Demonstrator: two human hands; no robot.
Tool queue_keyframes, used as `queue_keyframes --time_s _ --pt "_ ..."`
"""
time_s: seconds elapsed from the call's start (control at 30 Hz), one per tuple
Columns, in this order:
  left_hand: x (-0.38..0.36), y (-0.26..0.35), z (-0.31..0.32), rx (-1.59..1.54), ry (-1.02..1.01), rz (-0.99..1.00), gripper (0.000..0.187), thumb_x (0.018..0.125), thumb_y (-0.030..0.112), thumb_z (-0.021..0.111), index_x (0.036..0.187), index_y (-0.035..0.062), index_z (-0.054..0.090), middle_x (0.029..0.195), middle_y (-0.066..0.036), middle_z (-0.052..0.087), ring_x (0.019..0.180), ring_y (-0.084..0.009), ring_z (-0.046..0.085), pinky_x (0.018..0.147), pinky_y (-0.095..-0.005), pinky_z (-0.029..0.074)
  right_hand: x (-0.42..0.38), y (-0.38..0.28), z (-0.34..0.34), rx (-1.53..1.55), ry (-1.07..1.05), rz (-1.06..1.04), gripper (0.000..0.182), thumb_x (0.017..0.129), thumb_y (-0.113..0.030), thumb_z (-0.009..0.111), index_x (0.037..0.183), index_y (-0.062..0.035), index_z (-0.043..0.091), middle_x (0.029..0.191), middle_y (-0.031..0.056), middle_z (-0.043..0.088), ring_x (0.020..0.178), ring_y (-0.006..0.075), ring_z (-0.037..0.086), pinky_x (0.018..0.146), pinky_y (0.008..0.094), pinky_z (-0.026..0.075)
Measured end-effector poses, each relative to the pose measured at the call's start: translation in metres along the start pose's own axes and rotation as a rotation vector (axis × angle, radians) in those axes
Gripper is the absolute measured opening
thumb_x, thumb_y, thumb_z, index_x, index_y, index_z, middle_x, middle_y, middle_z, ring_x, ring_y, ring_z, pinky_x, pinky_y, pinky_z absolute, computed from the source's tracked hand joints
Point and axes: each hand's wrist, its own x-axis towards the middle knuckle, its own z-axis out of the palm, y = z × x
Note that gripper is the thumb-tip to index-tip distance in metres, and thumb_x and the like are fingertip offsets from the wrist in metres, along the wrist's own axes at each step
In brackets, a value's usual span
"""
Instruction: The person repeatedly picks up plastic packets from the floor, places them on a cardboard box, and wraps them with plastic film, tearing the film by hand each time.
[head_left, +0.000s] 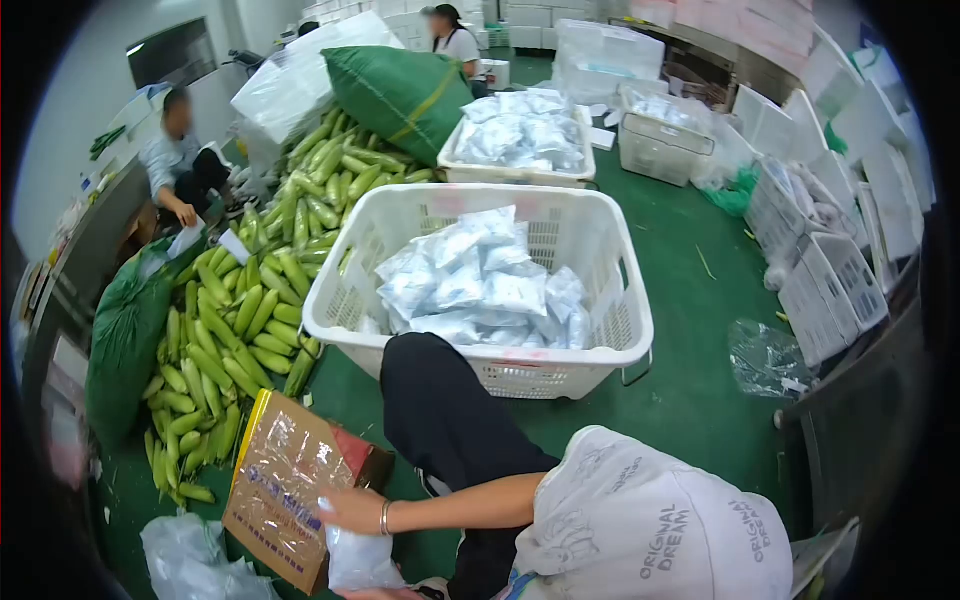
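My right hand (355, 510), with a bracelet at the wrist, is closed on the upper end of a white plastic pouch (362, 560). At the bottom edge my left hand (380, 594) shows only as a sliver at the pouch's lower end; its fingers are hidden. Beside the pouch leans a brown cardboard box (285, 485) with purple print and a shiny plastic cover. In front of my knee stands a white slatted basket (335, 250), partly filled with puffy white packs (475, 275).
Long green ears of corn (215, 350) lie heaped on the left by green sacks (130, 340). A person (180, 160) sits behind them, holding something white. Another basket (515, 178) of packs and white crates (665, 150) stand farther back. Clear plastic bags (195, 560) lie on the floor.
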Motion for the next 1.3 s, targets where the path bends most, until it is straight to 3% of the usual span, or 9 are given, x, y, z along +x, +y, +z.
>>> queue_keyframes --time_s 0.1,0.3,0.37,0.47,0.67,0.93,1.03,1.2,1.3 --pt "0.071 -0.025 -0.043 0.667 0.257 0.428 0.05 0.098 0.035 0.043 0.134 0.0004 0.042 0.132 -0.015 0.05 0.121 -0.0301 0.047 0.103 -0.038 0.037 -0.026 -0.026 0.004 -0.339 -0.141 -0.278 0.077 0.082 -0.036 0.06 0.142 -0.011 0.021 0.078 0.0201 0.064 0.076 0.0354 0.065 0.063 0.043 0.052" --pt "0.051 -0.013 0.024 0.898 -0.326 0.052 0.046 0.096 0.034 0.045 0.128 0.0006 0.047 0.119 -0.017 0.055 0.103 -0.031 0.052 0.087 -0.039 0.041 -0.033 -0.053 0.002 -0.995 -0.452 -0.493 0.039 0.087 -0.032 0.054 0.112 -0.0052 0.067 0.117 0.0205 0.062 0.11 0.0347 0.056 0.092 0.0506 0.042" --pt "0.05 -0.006 0.036 0.951 -0.501 -0.23 0.045 0.095 0.034 0.046 0.126 0.0007 0.049 0.114 -0.017 0.056 0.097 -0.0312 0.053 0.082 -0.0394 0.042 -0.028 -0.015 0.029 -0.717 0.178 -0.704 0.038 0.086 -0.034 0.053 0.106 -0.0071 0.071 0.132 0.0203 0.053 0.127 0.0325 0.042 0.104 0.0506 0.029" --pt "0.048 0.006 0.047 1.045 -0.681 -0.541 0.044 0.094 0.034 0.047 0.123 0.0008 0.051 0.108 -0.018 0.059 0.088 -0.0317 0.056 0.075 -0.0399 0.044 -0.07 -0.055 -0.034 -0.539 -0.513 -0.993 0.035 0.079 -0.046 0.061 0.078 -0.0124 0.072 0.09 0.0142 0.069 0.088 0.0349 0.064 0.074 0.0487 0.047" --pt "0.053 0.041 0.072 1.19 -0.859 -0.76 0.041 0.092 0.033 0.05 0.116 0.001 0.056 0.094 -0.02 0.064 0.071 -0.0325 0.06 0.06 -0.041 0.048 -0.085 -0.022 -0.084 -0.279 -0.216 -0.615 0.023 0.079 -0.023 0.062 0.095 -0.0071 0.064 0.072 0.0121 0.062 0.069 0.0326 0.062 0.06 0.0381 0.05" --pt "0.018 0.059 0.192 1.608 -0.751 0.485 0.023 0.085 0.018 0.056 0.087 -0.0026 0.067 0.076 -0.021 0.065 0.069 -0.0351 0.065 0.061 -0.0431 0.048 -0.055 0.008 -0.106 1.322 0.301 0.71 0.013 0.082 -0.017 0.057 0.079 -0.0056 0.062 0.076 0.005 0.061 0.074 0.0219 0.062 0.071 0.0383 0.052" --pt "0.038 0.034 0.224 1.685 -1.064 1.215 0.023 0.083 0.027 0.058 0.082 0.0066 0.067 0.072 -0.016 0.065 0.064 -0.0322 0.064 0.057 -0.0411 0.05 -0.049 0.016 -0.138 1.511 0.168 0.343 0.02 0.085 -0.022 0.05 0.085 -0.0057 0.061 0.081 0.0069 0.062 0.078 0.0242 0.062 0.076 0.041 0.051" --pt "0.089 0.066 0.252 1.097 -1.285 0.584 0.045 0.083 0.044 0.059 0.088 0.0006 0.068 0.088 -0.018 0.068 0.085 -0.0345 0.064 0.076 -0.0398 0.05 -0.011 -0.05 -0.247 1.105 0.776 0.323 0.051 0.095 -0.026 0.038 0.137 0.0019 0.04 0.139 0.0183 0.046 0.129 0.0363 0.041 0.109 0.0541 0.032" --pt "0.176 0.11 0.141 0.96 -0.49 0.786 0.04 0.075 0.039 0.07 0.083 -0.0005 0.067 0.086 -0.02 0.066 0.078 -0.0346 0.063 0.067 -0.0437 0.05 0.007 0.029 -0.4 0.666 1.028 0.156 0.043 0.094 -0.023 0.044 0.128 0.0047 0.049 0.129 0.0202 0.052 0.119 0.0329 0.051 0.102 0.0452 0.041"
